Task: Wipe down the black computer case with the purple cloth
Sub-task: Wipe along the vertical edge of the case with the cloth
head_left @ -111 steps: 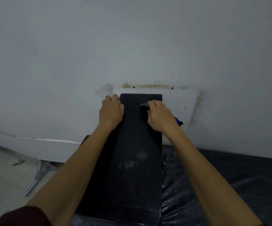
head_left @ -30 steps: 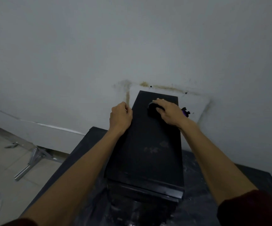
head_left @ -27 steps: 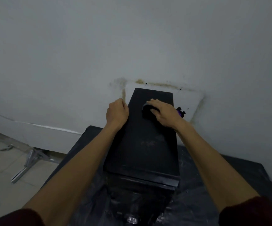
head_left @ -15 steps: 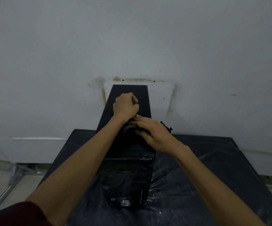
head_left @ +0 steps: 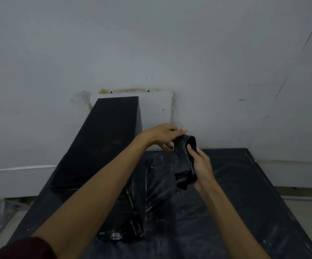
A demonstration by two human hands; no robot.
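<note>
— Where's the dark purple cloth (head_left: 184, 157)?
— At 3 o'clock of the tall black computer case (head_left: 110, 131), above the black tabletop (head_left: 235, 193). The left hand (head_left: 162, 136) pinches its top; the right hand (head_left: 201, 165) holds its length in a closed grip.

Both hands off top of tall black rectangular computer case (head_left: 110, 131). Left hand (head_left: 162, 136), half a second ago fisted on case top, now in air right of case, pinching upper end of dark purple cloth (head_left: 184, 157). Right hand (head_left: 201, 165) no longer presses cloth on case; grips it from the right. Cloth lifted, hangs lengthwise above black plastic-covered table (head_left: 235, 193). Case now sits left in view.
</note>
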